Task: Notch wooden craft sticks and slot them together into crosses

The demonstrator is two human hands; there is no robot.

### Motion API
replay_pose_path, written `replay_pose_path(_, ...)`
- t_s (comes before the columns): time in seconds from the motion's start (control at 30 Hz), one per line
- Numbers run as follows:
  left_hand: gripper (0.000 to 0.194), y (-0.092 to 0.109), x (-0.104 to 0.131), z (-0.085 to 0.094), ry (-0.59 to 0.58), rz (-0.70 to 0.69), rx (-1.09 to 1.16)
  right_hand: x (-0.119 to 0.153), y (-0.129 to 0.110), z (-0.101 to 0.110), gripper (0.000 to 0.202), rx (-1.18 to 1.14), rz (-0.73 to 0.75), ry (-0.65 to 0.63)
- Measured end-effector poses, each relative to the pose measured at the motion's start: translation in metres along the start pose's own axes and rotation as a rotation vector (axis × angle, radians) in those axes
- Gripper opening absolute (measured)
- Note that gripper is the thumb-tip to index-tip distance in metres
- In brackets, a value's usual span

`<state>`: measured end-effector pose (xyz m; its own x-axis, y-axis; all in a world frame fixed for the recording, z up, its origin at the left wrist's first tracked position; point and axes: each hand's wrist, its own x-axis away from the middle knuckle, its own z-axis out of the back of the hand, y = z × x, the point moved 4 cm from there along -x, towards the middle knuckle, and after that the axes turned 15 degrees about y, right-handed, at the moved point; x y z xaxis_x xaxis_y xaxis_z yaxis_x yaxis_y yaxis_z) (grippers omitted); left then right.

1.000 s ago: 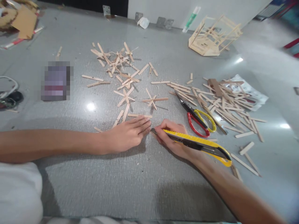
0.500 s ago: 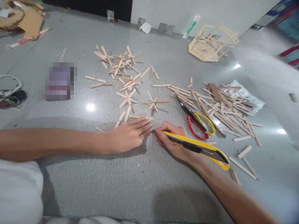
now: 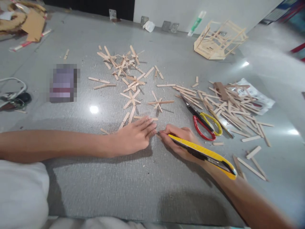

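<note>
My right hand (image 3: pixel 177 138) is closed round a yellow and black utility knife (image 3: pixel 202 154). The knife's front end points left, and its handle slants back over my right wrist. Close to the blade tip lies my left hand (image 3: pixel 135 135), palm down, its fingers stretched out side by side. Whatever is beneath those fingers is hidden. Just beyond the left fingertips a wooden craft stick (image 3: pixel 152 119) lies flat on the table. A star of crossed sticks (image 3: pixel 158 102) sits a little farther off.
Scissors (image 3: pixel 205 125) with red and yellow handles lie right of my hands, beside a heap of craft sticks (image 3: pixel 234 116). More stick stars (image 3: pixel 124 65) are farther back. A wooden stick frame (image 3: pixel 209 52) stands at the back right. On the left are a blurred-out box (image 3: pixel 62 82) and a cable (image 3: pixel 22 83).
The knife's handle end has tipped slightly lower, toward my right forearm. Both hands stay almost in place, and the whole view has shifted a little.
</note>
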<state>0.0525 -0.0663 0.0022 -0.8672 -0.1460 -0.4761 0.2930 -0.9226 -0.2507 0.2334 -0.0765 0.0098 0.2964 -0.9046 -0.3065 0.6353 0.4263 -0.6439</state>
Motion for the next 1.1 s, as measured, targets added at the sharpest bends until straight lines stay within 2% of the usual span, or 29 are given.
replay_pose_path(0.13,0.034,-0.001,0.0008,0.0003,0.035,-0.003,0.022,-0.0006,0.0013,-0.0006,0.031,-0.041,-0.057,-0.001)
replay_pose_path(0.37,0.039,-0.004,0.0036,-0.0026,-0.025,-0.013,0.085,-0.0001,0.006,-0.0015,0.039,-0.169,-0.264,0.083)
replay_pose_path(0.6,0.039,-0.0025,0.0037,-0.0018,-0.004,-0.03,0.078,0.0,0.0069,-0.0033,0.037,-0.162,-0.265,0.074)
replay_pose_path(0.83,0.037,-0.0044,0.0027,-0.0019,0.029,0.038,0.152,0.0006,0.007,-0.0048,0.034,-0.128,-0.223,0.084)
replay_pose_path(1.1,0.037,-0.0059,0.003,-0.0001,-0.032,0.048,0.102,0.0006,0.0039,-0.0007,0.03,-0.042,-0.101,-0.002)
